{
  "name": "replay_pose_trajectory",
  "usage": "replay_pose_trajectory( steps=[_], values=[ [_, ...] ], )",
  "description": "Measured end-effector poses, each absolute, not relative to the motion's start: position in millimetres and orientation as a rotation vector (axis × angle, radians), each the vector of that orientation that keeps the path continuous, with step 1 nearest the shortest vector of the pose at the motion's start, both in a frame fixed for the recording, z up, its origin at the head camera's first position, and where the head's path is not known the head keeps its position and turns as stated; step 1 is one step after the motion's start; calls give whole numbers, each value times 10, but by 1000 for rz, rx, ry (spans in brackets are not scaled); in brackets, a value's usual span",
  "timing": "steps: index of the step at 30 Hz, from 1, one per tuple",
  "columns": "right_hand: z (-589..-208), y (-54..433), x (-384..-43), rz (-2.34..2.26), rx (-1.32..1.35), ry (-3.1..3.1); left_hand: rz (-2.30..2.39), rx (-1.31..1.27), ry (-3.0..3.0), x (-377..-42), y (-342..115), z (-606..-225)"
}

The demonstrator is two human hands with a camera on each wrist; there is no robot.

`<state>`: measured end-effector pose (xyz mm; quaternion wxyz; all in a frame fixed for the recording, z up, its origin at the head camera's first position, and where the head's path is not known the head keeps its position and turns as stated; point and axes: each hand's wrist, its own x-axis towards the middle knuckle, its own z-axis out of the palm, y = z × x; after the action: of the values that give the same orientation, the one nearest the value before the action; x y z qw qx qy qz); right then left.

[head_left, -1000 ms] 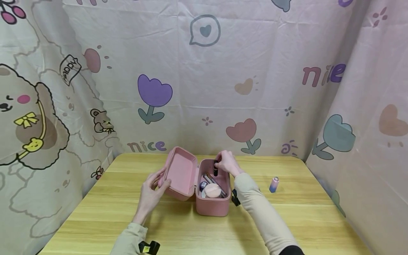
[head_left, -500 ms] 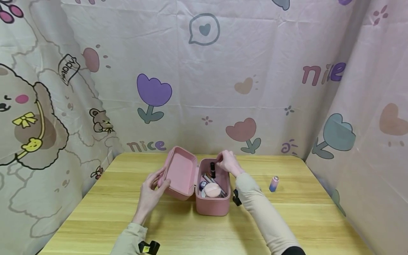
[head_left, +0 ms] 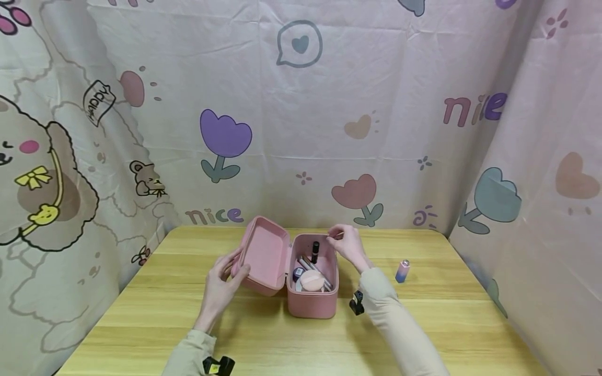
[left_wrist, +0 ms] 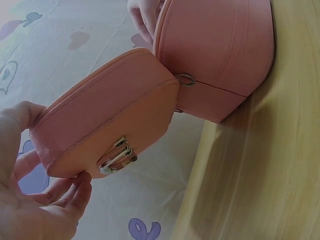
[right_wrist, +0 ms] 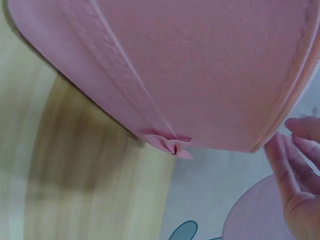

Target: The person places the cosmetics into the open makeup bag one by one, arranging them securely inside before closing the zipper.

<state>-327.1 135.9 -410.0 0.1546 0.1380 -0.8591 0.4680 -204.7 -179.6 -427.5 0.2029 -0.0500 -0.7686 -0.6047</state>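
Head view: we seem mid-packing, left grip (head_left: 222, 284) clamped on the vanity-case lid (head_left: 267, 253), right grip (head_left: 348, 244) apart; next likely calls for fetching the pink-and-blue bottle (head_left: 402, 272).

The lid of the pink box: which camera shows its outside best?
The left wrist view: it shows the lid from outside, close up, with its metal ornament, held by the left hand. The head view shows mainly the lid's inside, and the right wrist view shows the box but no lid.
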Motion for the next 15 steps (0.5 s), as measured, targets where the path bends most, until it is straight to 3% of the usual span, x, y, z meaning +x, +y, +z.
replay_pose_trajectory(
  steps=[15],
  values=[
    [-4330, 1609, -2996, 1862, 300, -2069, -1666, -130, -2154, -2036, -1792, -4280]
  ],
)
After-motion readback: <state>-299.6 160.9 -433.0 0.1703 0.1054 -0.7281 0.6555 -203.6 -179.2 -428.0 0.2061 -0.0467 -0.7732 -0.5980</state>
